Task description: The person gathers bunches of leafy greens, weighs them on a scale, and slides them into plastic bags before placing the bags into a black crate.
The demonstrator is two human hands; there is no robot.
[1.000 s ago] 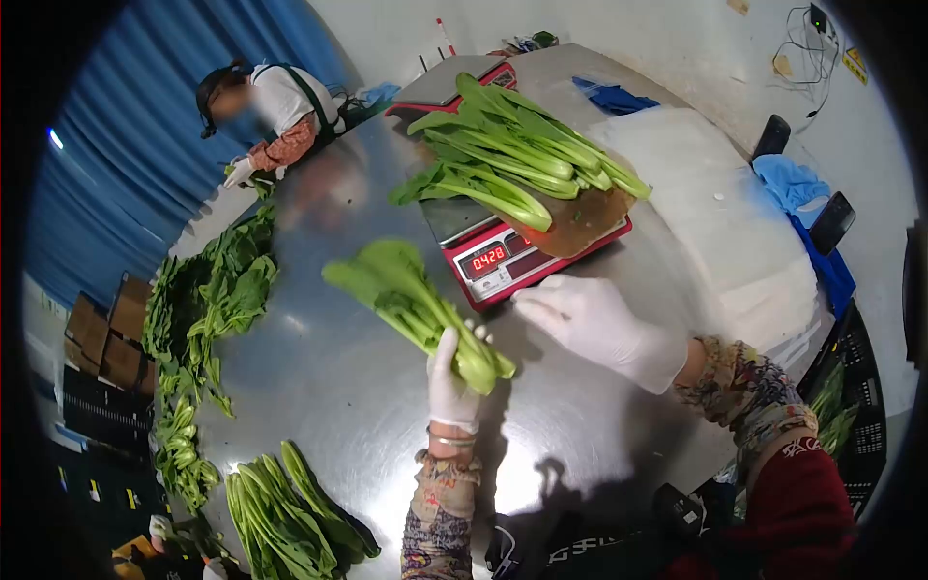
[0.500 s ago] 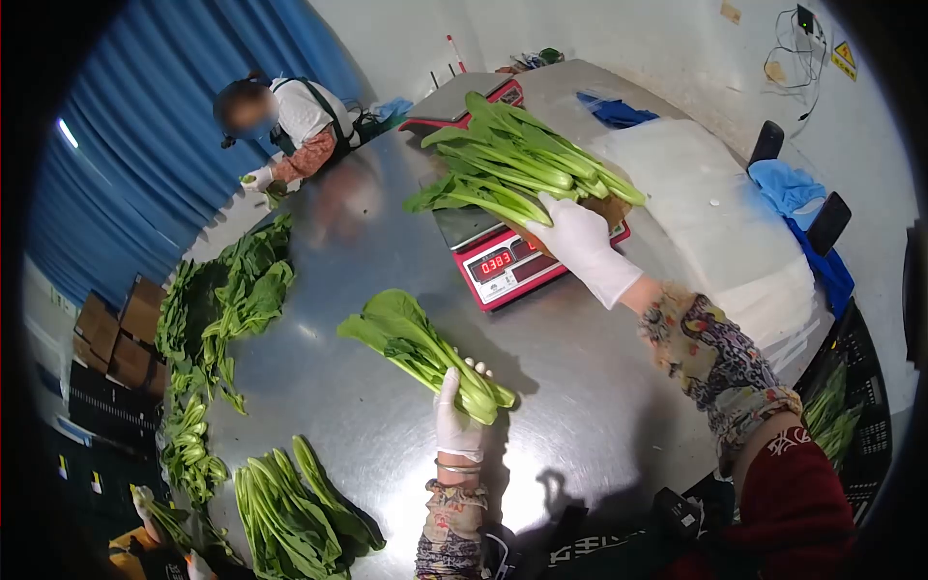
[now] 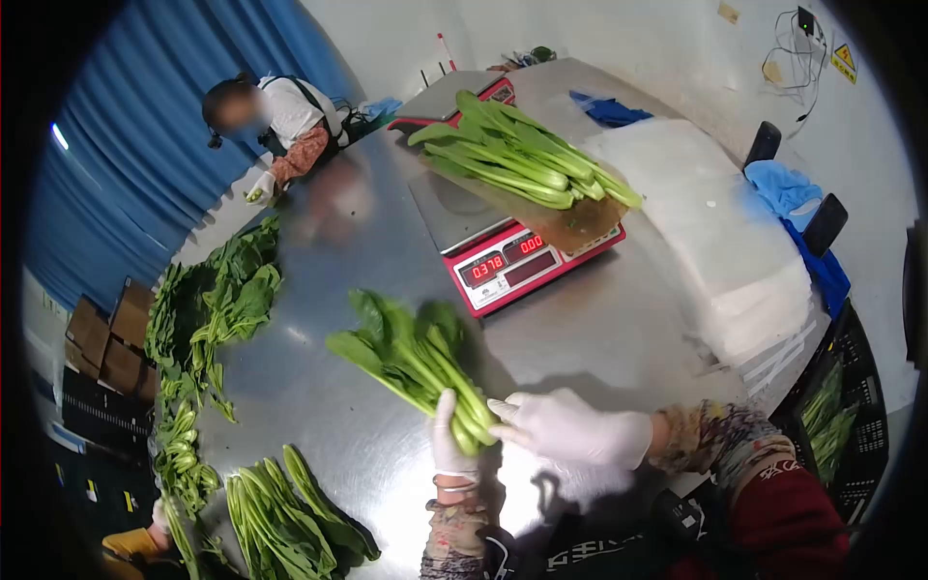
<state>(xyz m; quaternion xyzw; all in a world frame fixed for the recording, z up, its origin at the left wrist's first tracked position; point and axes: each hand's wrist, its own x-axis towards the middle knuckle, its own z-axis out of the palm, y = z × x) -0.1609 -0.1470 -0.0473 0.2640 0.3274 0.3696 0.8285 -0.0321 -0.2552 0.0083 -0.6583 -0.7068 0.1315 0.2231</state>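
Observation:
My left hand (image 3: 452,447), in a white glove, is closed around the stem ends of a bunch of leafy greens (image 3: 401,343) above the steel table. My gloved right hand (image 3: 585,430) is beside it, fingers pinched at the stem end of a green stalk lying against that bunch. Beyond my hands, a larger pile of greens (image 3: 527,159) rests on a brown sheet (image 3: 578,227) on a red digital scale (image 3: 527,275). Its left display reads 0.378.
Loose greens (image 3: 227,300) line the table's left side, with another pile (image 3: 290,522) at the near left. A stack of clear plastic sheets (image 3: 715,242) lies right of the scale. A second scale (image 3: 449,97) stands behind. A co-worker (image 3: 290,126) handles greens across the table.
My right hand has come away from the scale pile to the bunch in my left hand, which now looks fuller. The scale reading has dropped from 0.383 to 0.378.

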